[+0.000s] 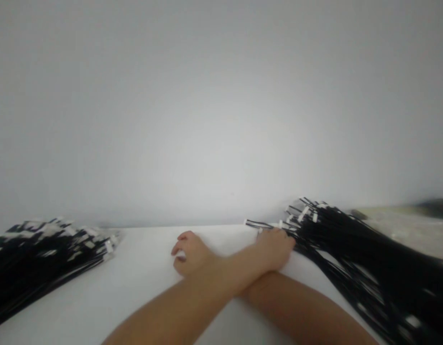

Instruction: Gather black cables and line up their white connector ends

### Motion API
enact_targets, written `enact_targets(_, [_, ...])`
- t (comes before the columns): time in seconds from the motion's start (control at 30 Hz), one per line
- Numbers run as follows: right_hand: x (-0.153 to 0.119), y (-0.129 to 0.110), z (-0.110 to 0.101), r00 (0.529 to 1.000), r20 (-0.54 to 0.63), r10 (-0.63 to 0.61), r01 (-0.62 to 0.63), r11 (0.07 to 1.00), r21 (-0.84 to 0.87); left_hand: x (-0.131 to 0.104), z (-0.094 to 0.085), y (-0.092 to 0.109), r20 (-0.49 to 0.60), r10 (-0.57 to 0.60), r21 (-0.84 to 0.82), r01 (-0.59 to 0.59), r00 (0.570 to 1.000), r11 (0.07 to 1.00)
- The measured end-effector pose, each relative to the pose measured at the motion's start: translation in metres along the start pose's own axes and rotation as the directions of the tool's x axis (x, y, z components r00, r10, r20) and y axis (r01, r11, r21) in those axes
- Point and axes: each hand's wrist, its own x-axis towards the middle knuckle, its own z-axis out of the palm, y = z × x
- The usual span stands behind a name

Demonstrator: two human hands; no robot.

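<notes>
My forearms cross over the white table, the left one lying above the right. My left hand (278, 248) reaches to the right side, at the edge of a pile of black cables (372, 258) with white connectors. Its fingers are curled down around black cable there; the fingertips are partly hidden. One cable end with a white connector (246, 222) sticks out to the left just past that hand. My right hand (193, 254) is left of the crossing, with fingers bent and apart and nothing visible between them.
Another bundle of black cables (45, 261) with white connectors lies on the left of the white table (135, 273). A pale wall (221, 120) rises behind the table. Clear plastic wrapping (408, 230) lies at the far right, behind the right pile.
</notes>
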Motion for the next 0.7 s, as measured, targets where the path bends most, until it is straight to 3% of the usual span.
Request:
enact_targets(0.1, [-0.001, -0.004, -0.007, 0.999, 0.005, -0.035, 0.035, 0.999, -0.011, 0.019, 0.016, 0.012, 0.017, -0.008, 0.073, 0.007, 1.0, 0.997])
enact_targets(0.23, [-0.003, -0.006, -0.009, 1.0, -0.007, -0.018, 0.017, 0.999, -0.026, 0.015, 0.012, 0.007, 0.081, 0.007, 0.144, -0.019, 0.997, 0.989])
enact_targets(0.47, [-0.003, -0.001, 0.0, 0.982, 0.09, -0.168, 0.174, 0.983, -0.059, 0.0, 0.003, 0.001, -0.136, -0.049, 0.153, 0.07, 0.989, 0.986])
enact_targets(0.57, [-0.001, 0.0, -0.002, 0.967, 0.132, -0.216, 0.227, 0.971, -0.078, -0.003, -0.004, 0.009, -0.2, -0.102, 0.078, 0.119, 0.974, 0.99])
enact_targets(0.7, [-0.001, -0.001, -0.005, 0.961, 0.137, -0.242, 0.254, 0.964, -0.084, -0.009, -0.009, 0.018, -0.291, -0.265, -0.208, 0.21, 0.919, 0.955])
